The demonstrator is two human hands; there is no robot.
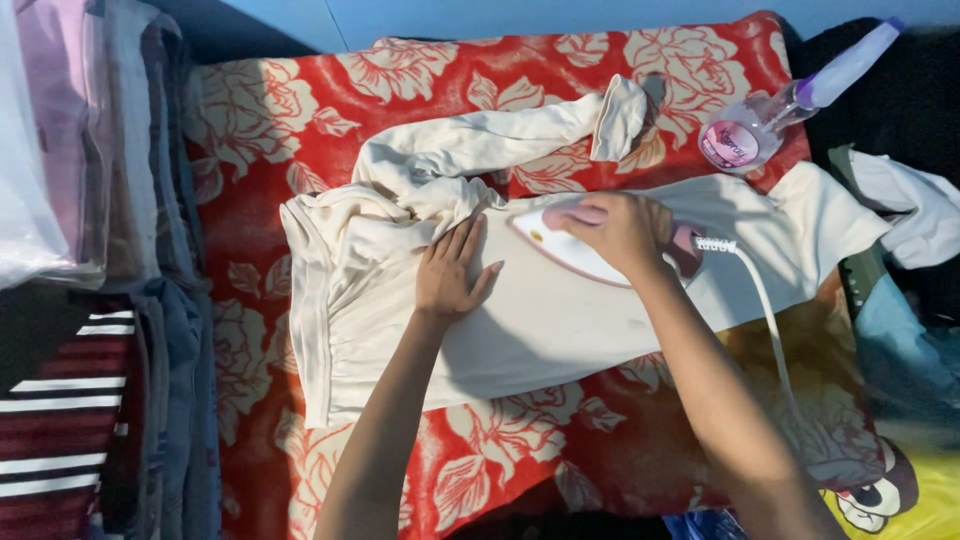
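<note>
Right hand [618, 232], grip closed around the iron [575, 250] handle at frame centre. Left hand [452, 272] lies flat, fingers spread, pressing the cream garment [540, 330]. Clear spray bottle [775, 115], round pink label, upper right.

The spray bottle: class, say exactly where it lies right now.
In the head view the spray bottle lies on its side at the upper right, on the red floral blanket, just above the cream garment and beyond the right hand.

A clear spray bottle [775, 115] with a lilac nozzle lay at the red floral blanket's [300, 120] far right corner; folded clothes [110, 300] were stacked along its left edge.
</note>
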